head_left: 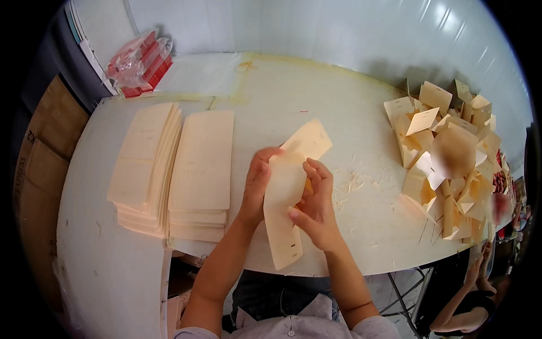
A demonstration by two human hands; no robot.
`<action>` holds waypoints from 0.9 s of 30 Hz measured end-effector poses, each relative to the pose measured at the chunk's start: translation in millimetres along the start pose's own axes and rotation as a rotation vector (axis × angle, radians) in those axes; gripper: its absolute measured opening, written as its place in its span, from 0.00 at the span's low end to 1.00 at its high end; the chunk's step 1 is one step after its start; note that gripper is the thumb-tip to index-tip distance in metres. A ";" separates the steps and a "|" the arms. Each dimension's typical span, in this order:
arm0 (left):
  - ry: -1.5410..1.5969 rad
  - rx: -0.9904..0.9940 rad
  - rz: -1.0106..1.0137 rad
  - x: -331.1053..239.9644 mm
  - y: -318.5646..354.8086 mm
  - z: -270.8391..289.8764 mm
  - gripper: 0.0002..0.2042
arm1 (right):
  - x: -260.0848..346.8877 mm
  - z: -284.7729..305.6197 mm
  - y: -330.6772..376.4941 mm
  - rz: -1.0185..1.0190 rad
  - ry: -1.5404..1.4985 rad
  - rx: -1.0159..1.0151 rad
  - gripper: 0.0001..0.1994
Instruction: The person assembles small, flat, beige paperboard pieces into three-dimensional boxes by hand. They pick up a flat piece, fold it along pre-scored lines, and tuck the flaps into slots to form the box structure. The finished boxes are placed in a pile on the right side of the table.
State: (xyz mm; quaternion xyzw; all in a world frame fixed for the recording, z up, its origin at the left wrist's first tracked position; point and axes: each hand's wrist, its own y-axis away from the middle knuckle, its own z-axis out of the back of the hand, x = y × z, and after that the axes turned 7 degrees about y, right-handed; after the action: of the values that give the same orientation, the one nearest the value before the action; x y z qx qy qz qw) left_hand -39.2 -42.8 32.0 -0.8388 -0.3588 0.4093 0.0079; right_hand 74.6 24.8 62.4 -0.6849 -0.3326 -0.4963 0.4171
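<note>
Holding a bent cream rectangular thin-card piece (pixel 285 183) near the white table (pixel 265 90)'s 6 o'clock edge: left hand (pixel 257 183) curled on one side, right hand (pixel 317 206) loosely pinching the other, likely steadying the bend. Flat cream card stacks (pixel 200 152) at 9–10, bent-card pile (pixel 419 120) at 2–3, presumably avoiding mixing.

The table (pixel 339 101) has a whitish top, and its far edge looks curved in this wide view. Along the back of it runs a yellowish strip (pixel 316 61). Behind the table stands a smooth wall (pixel 316 28) of pale bluish white, and on its upper right part the light makes several bright streaks. At the left there is a dark panel (pixel 44 62), and brown cardboard (pixel 42 169) stands beside the table. At the lower right, thin dark metal legs (pixel 400 294) cross above a light grey floor (pixel 395 308).
</note>
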 end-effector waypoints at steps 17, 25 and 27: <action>0.227 -0.245 0.181 10.7 -1.7 -2.4 0.14 | 27.5 5.5 3.4 -0.133 0.958 0.288 0.31; 0.318 -0.299 0.303 13.2 -1.9 14.7 0.11 | 18.3 4.0 -6.9 0.026 1.067 0.079 0.29; 0.376 -0.287 0.370 15.2 -1.8 14.9 0.11 | 14.2 6.6 -8.2 0.021 0.987 0.020 0.26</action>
State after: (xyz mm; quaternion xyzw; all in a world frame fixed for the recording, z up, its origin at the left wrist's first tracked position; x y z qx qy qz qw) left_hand -44.5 -36.4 12.4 -0.9436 -0.2463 0.1863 -0.1195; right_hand 74.2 34.9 76.9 -0.3673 -0.0934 -0.7540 0.5365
